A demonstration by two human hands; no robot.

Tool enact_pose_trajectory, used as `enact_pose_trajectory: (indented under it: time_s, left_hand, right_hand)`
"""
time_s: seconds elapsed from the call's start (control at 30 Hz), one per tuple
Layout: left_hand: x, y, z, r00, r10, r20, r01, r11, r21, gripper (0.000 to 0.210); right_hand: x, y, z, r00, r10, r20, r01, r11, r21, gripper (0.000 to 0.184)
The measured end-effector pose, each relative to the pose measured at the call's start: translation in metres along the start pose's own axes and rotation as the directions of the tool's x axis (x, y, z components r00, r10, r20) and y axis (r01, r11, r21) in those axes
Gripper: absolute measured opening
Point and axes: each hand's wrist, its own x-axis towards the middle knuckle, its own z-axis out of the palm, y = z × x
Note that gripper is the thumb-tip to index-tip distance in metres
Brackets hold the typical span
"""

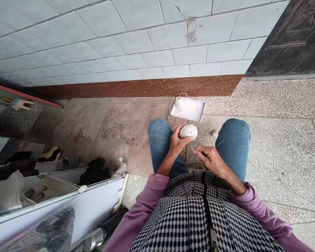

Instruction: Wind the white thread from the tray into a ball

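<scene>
This looks like the entrance of a home, shown by the white-tiled wall (136, 42) with a reddish skirting band (147, 87), the speckled stone floor (278, 147), a dark carved wooden door (294, 38), and a low white rack of shoes (55, 175) at the side.

Left hand (177, 141) raised with fingers curled closed; right hand (210, 159) lower, fingers pinched together.

Purple sleeves (152, 196); houndstooth apron (194, 217); jeans (160, 140)
</scene>
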Motion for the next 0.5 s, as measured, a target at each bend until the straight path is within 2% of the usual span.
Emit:
enact_pose_trajectory:
  time_s: [0.07, 0.13, 0.27, 0.33, 0.37, 0.43, 0.5]
  left_hand:
    - [-0.005, 0.003, -0.006, 0.993, -0.028, 0.116, 0.021, 0.998, 0.067, 0.069]
    - [-0.013, 0.007, -0.011, 0.959, -0.085, 0.271, 0.069, 0.995, 0.067, 0.069]
    - [-0.026, 0.015, -0.012, 0.829, -0.193, 0.525, 0.222, 0.975, 0.006, 0.066]
    - [-0.03, 0.017, -0.011, 0.776, -0.219, 0.592, 0.305, 0.951, -0.048, 0.066]
    - [-0.031, 0.017, -0.01, 0.763, -0.222, 0.607, 0.336, 0.938, -0.08, 0.066]
    - [-0.032, 0.016, -0.009, 0.765, -0.215, 0.607, 0.375, 0.915, -0.147, 0.067]
    - [-0.032, 0.015, -0.009, 0.789, -0.201, 0.58, 0.397, 0.888, -0.232, 0.071]
  right_hand:
    - [0.003, -0.007, -0.015, 0.998, -0.022, -0.055, 0.021, 1.0, -0.015, 0.05]
    - [0.009, -0.008, -0.031, 0.993, -0.033, -0.115, 0.03, 0.999, -0.025, 0.048]
    - [0.024, 0.004, -0.047, 0.991, -0.008, -0.137, 0.018, 0.997, 0.076, 0.05]
    - [0.03, 0.013, -0.044, 0.992, 0.035, -0.118, -0.012, 0.981, 0.193, 0.053]
    - [0.031, 0.017, -0.041, 0.992, 0.06, -0.107, -0.031, 0.967, 0.255, 0.054]
    - [0.033, 0.025, -0.032, 0.988, 0.118, -0.103, -0.073, 0.928, 0.365, 0.056]
    - [0.033, 0.034, -0.024, 0.975, 0.186, -0.121, -0.117, 0.892, 0.436, 0.058]
